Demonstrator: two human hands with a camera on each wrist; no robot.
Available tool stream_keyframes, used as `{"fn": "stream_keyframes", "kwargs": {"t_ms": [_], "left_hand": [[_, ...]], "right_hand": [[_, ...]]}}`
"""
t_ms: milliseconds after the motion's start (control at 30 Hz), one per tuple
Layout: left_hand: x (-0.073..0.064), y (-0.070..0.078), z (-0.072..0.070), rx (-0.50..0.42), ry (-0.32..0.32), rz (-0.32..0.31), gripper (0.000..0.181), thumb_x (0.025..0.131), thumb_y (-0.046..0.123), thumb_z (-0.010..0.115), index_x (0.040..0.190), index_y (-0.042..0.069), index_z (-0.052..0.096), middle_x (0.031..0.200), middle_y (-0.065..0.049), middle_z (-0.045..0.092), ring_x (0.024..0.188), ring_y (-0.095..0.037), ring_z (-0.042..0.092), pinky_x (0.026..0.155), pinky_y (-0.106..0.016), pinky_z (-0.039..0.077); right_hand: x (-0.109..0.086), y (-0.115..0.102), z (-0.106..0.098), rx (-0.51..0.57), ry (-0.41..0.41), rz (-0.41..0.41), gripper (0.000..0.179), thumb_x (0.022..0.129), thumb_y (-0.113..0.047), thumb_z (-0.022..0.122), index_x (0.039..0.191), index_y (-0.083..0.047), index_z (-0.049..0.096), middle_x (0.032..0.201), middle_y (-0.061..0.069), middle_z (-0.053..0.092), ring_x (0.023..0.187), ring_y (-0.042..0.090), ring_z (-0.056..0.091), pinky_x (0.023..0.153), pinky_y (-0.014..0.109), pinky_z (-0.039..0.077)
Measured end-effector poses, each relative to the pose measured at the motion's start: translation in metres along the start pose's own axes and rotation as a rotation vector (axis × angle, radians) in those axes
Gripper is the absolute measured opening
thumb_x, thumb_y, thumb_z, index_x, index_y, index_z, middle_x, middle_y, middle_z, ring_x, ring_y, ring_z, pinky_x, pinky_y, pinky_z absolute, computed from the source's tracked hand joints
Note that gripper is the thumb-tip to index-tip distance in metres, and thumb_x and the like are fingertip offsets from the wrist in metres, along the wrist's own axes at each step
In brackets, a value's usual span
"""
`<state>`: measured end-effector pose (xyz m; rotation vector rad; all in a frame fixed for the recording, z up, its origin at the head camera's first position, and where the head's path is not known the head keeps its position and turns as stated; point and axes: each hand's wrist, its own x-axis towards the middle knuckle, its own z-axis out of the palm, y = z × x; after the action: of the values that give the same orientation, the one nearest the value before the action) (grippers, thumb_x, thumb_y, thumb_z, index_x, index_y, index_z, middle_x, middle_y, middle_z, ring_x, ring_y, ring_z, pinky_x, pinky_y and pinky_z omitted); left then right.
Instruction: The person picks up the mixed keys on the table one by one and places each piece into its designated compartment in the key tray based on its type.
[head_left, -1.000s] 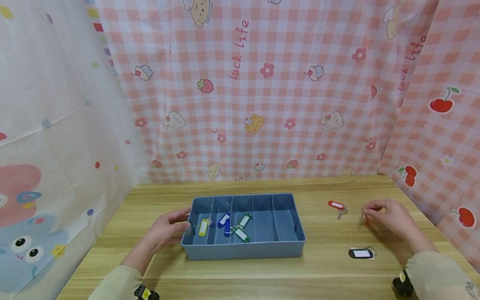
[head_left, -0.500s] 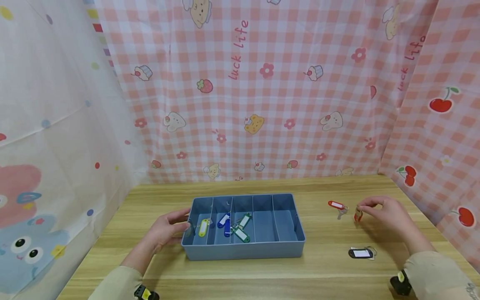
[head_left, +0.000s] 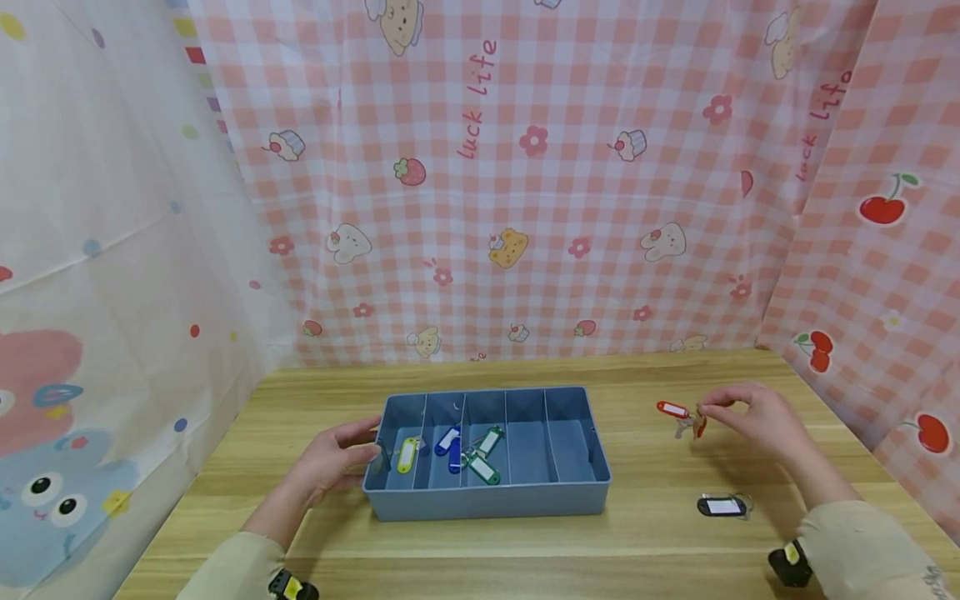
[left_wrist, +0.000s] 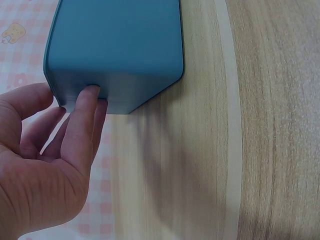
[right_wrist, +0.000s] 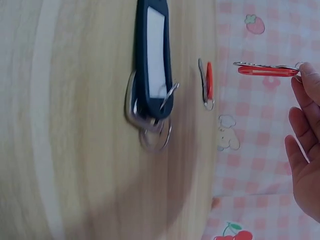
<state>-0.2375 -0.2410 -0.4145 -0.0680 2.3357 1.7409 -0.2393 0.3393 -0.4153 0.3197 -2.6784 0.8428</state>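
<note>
A grey-blue divided box (head_left: 487, 500) stands on the table. My left hand (head_left: 333, 458) holds its left end; in the left wrist view the thumb is at the rim and the fingers lie on the end wall. My right hand (head_left: 761, 421) pinches a key with a red tag (right_wrist: 267, 72) by its ring, above the table. Close to it in the head view lies another red-tagged key (head_left: 672, 410). Nearer the front is a black-tagged key (head_left: 722, 507). Inside the box, yellow (head_left: 407, 456), blue (head_left: 454, 456) and green tags (head_left: 483, 470) occupy the three left compartments.
The wooden table (head_left: 645, 554) runs back to a pink checked cloth (head_left: 555, 192). A white patterned cloth (head_left: 150, 250) hangs at the left, and a checked cloth with cherries (head_left: 892, 283) at the right. Thin dividers (head_left: 546, 433) split the box crosswise.
My right hand has moved left with the red-tagged key, close to the other red-tagged key on the table. The left hand and the box stay where they were.
</note>
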Motion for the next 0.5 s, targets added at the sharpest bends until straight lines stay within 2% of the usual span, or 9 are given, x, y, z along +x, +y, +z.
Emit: {"fn": "stream_keyframes", "kwargs": {"t_ms": [233, 500], "left_hand": [[0.0, 0.001, 0.0, 0.001, -0.003, 0.003, 0.058, 0.096, 0.003, 0.063, 0.149, 0.002, 0.042, 0.142, -0.031, 0.044, 0.114, -0.035, 0.057, 0.085, -0.052, 0.054], [-0.001, 0.002, 0.0, 0.003, -0.005, 0.0, 0.058, 0.096, 0.003, 0.062, 0.149, 0.002, 0.041, 0.142, -0.031, 0.044, 0.115, -0.035, 0.057, 0.085, -0.052, 0.054]], "right_hand": [[0.003, -0.013, 0.005, 0.021, 0.001, -0.01, 0.009, 0.09, -0.021, 0.075, 0.091, -0.013, 0.078, 0.092, 0.003, 0.072, 0.096, 0.028, 0.059, 0.081, 0.052, 0.046], [0.009, -0.034, 0.01, 0.055, -0.021, 0.008, 0.014, 0.091, -0.025, 0.074, 0.094, -0.012, 0.078, 0.097, 0.007, 0.071, 0.102, 0.035, 0.059, 0.083, 0.054, 0.047]]}}
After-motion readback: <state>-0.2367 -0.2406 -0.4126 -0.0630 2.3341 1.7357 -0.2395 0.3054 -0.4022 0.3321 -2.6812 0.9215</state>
